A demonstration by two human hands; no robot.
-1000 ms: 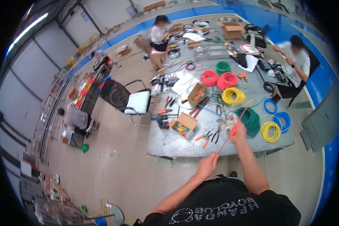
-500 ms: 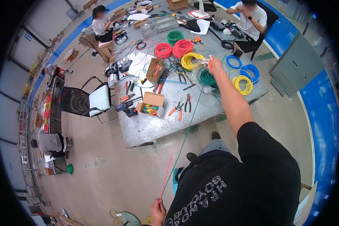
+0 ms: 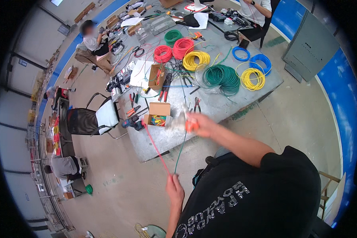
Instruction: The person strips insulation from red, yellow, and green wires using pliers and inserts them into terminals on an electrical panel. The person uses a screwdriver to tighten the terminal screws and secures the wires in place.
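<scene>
A pinkish-red strand of wire (image 3: 156,149) and a dark green strand of wire (image 3: 180,154) show vividly against a pale beige-grey floor (image 3: 115,166), near a blurred hand tool with bright orange handles (image 3: 192,126) and a black short-sleeved shirt (image 3: 281,178) patterned with silvery, glittering lettering. Across the mottled grey metal table (image 3: 148,146), round coils of wire glow in red (image 3: 184,53), green (image 3: 226,81), yellow (image 3: 202,65) and blue (image 3: 265,68), while a brown cardboard box (image 3: 159,108) displays red, yellow and green pieces (image 3: 158,121). A black mesh chair (image 3: 81,121) bears a pale bluish-white cushion (image 3: 107,119).
</scene>
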